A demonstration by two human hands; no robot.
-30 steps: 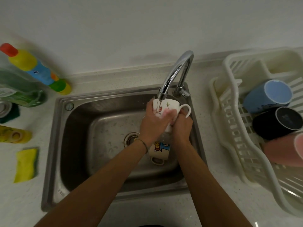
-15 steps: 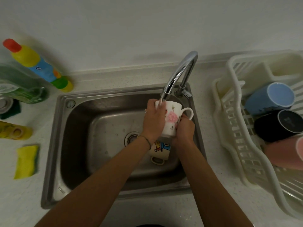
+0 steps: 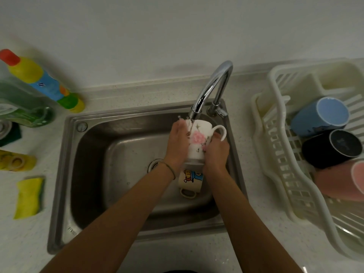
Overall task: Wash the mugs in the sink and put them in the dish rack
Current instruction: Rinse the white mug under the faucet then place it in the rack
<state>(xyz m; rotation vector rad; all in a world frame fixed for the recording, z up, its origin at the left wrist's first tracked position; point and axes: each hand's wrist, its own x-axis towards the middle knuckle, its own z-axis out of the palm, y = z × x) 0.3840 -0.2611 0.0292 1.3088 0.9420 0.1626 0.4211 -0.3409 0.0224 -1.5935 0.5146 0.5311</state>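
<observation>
**White ceramic mug with pink flower print: rinsing under the tap**

The white ceramic mug with pink flower print (image 3: 197, 143) is held over the stainless steel sink (image 3: 65, 174), directly beneath the spout of the chrome gooseneck tap (image 3: 211, 85), with the water stream striking its side wall.

Procedure, near to far:

1. Left hand (image 3: 178, 143): fingers laid along the mug's left wall. Whether they curl round the far side cannot be told. Judged best practice: use this hand to rub the glazed wall while water runs.
2. Right hand (image 3: 216, 152): wrapped round the mug's right side just below the looped handle. Keep this hold firm; wet glaze is likely slippery.
3. Rotate the mug so the stream reaches the whole wall and the inside, then drain it before transfer.

A cream cartoon-printed mug (image 3: 190, 181) lies on its side on the sink floor below the hands, beside the drain; it appears not yet washed.

Materials: the sink is brushed metal, smooth and hard, so a dropped mug may chip. The speckled tabletop (image 3: 246, 194) carries the slatted off-white plastic dish rack (image 3: 275, 154) to the right, which holds a blue mug (image 3: 319, 119), a black mug (image 3: 331, 150) and a pink mug (image 3: 338, 180), all cylindrical and lying on their sides. Free space remains at the rack's near end.
</observation>
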